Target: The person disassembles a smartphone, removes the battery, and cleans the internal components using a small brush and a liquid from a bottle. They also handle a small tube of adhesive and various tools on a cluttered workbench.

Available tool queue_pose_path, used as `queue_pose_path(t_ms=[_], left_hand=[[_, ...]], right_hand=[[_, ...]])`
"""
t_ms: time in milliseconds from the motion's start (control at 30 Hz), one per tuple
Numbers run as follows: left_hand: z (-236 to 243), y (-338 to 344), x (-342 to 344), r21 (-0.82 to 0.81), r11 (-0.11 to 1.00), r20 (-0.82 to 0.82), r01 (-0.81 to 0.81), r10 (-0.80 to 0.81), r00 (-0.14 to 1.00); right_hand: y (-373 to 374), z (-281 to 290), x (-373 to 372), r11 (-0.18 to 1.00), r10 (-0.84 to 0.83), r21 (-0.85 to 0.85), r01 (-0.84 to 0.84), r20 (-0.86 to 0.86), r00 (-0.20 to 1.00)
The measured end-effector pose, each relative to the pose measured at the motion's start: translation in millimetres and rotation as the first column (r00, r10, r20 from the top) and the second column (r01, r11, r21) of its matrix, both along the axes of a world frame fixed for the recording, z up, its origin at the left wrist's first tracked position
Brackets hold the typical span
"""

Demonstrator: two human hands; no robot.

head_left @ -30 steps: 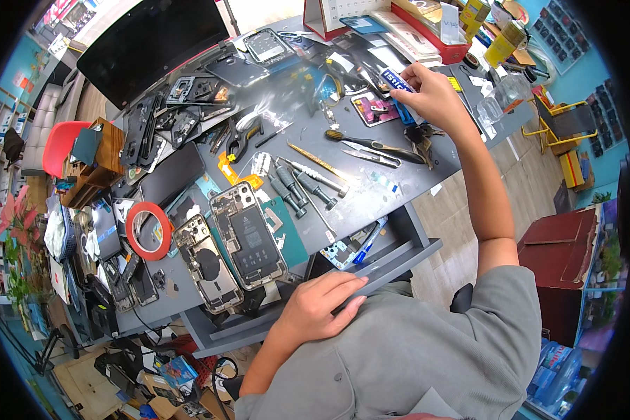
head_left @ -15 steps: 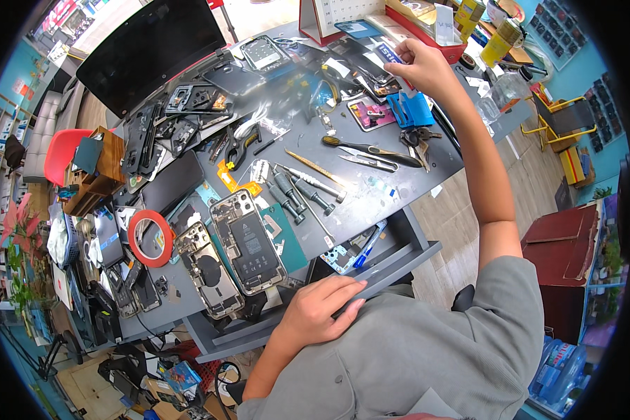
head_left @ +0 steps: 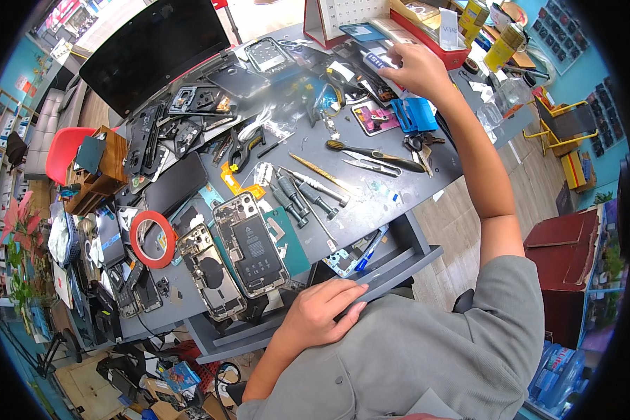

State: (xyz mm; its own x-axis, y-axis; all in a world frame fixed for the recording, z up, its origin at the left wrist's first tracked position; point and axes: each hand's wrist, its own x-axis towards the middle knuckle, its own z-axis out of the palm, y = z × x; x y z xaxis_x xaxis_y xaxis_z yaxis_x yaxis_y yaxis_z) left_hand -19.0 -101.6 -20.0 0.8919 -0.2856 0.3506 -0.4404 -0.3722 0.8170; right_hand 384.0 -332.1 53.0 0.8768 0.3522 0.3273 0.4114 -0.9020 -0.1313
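Wht/blue tube (head_left: 375, 61) moved L, pinched in R hand (head_left: 418, 70); L hand (head_left: 320, 310), thumb apart, on drawer (head_left: 400, 269).

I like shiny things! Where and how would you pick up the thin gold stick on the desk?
I'd pinch the gold stick near its middle, coming down from above, on its right side. It's long, thin and lies slantwise; there's bare desk on that side, while a silver tool lies close along the other.
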Motion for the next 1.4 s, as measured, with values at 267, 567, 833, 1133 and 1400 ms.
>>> queue_pose_path(t_ms=[267, 567, 833, 1133, 1400], left_hand=[[2, 1, 3, 0.012, 1.000, 0.005, 0.006, -0.006, 1.000], [-7, 4, -1, -0.020, 0.999, 0.089, -0.027, 0.028, 0.996], [-2, 12, -14, -0.067, 0.980, 0.245, -0.185, 0.196, 0.949], [1, 36, -47, -0.136, 0.747, 0.502, -0.651, 0.618, 0.604], [2, 64, -57, -0.017, 0.546, 0.595, -0.838, 0.679, 0.430]], right_hand=[[-6, -5, -8, 1.000, 0.025, -0.003, -0.025, 0.168, 0.985], [-13, 11, -60, 0.979, 0.097, 0.158, -0.130, 0.202, 0.975], [-2, 3, -159, 0.846, 0.276, 0.399, -0.353, 0.239, 0.931], [18, -26, -253, 0.611, 0.593, 0.546, -0.574, 0.165, 0.788], [33, -63, -280, 0.551, 0.649, 0.600, -0.580, 0.129, 0.750]])
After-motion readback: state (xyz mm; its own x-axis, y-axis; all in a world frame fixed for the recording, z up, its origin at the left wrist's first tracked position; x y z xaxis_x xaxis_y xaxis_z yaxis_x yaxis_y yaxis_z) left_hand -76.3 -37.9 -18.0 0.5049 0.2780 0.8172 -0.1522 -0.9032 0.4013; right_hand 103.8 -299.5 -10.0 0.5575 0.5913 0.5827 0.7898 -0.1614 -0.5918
